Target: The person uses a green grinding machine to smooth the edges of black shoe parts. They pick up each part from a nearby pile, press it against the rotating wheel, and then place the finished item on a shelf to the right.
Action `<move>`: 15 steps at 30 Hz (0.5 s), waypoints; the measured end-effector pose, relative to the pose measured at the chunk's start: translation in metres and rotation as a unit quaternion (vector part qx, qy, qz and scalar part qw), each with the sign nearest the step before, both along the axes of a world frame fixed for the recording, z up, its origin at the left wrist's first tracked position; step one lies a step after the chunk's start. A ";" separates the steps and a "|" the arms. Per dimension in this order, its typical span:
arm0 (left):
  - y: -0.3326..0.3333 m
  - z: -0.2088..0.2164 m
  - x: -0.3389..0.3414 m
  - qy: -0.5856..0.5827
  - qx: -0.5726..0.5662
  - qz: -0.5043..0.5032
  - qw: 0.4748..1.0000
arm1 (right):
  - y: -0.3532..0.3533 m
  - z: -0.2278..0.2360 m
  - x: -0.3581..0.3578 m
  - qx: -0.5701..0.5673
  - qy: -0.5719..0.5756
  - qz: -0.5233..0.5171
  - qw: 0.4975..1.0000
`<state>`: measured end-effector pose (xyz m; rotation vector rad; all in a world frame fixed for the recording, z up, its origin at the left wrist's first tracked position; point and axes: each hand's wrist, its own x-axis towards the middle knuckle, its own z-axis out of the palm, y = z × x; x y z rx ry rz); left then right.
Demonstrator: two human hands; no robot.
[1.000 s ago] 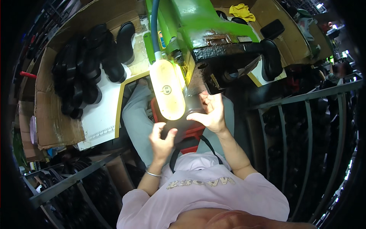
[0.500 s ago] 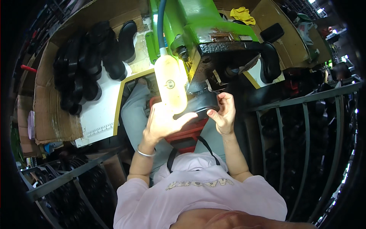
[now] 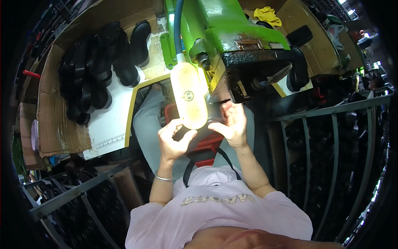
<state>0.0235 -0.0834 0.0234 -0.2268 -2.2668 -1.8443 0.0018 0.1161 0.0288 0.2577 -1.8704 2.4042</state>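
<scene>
Between my two hands, under the head of a green machine, is a black shoe sole, partly covered by a glowing yellow lamp. My left hand pinches the sole's near left end just below the lamp, thumb toward me. On the other side my right hand grips its right end, fingertips up close to the machine's dark metal working part. The sole's far edge, and whether it touches the machine, cannot be made out.
Black shoe soles lie heaped on a white board in a cardboard box at left. Another sole is right of the machine, near a yellow cloth. Metal racks flank me; a red stool stands below my hands.
My left hand has drawn back toward me and closed its fingers on the sole's end. My right hand has shifted a little left, and the sole has turned between them.
</scene>
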 end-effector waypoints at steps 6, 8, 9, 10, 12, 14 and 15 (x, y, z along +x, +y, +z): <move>0.003 0.010 -0.004 0.132 -0.102 -0.014 0.986 | 0.012 0.000 0.007 0.001 0.006 0.008 1.000; 0.002 0.042 -0.020 0.115 -0.171 -0.063 0.977 | 0.019 0.001 0.010 -0.024 -0.003 -0.008 1.000; 0.003 0.049 -0.028 0.112 -0.185 -0.077 0.973 | 0.021 -0.001 0.010 -0.032 0.001 -0.029 0.999; 0.004 0.054 -0.036 0.109 -0.199 -0.091 0.970 | 0.022 -0.003 0.009 -0.046 -0.002 -0.043 0.998; 0.005 0.057 -0.045 0.116 -0.224 -0.104 0.962 | 0.023 -0.004 0.010 -0.076 -0.010 -0.072 0.994; 0.008 0.067 -0.048 0.128 -0.203 -0.096 0.966 | 0.022 -0.002 0.009 -0.073 -0.023 -0.073 0.994; 0.002 0.067 -0.053 0.104 -0.220 -0.118 0.963 | 0.021 -0.001 0.009 -0.072 -0.030 -0.075 0.994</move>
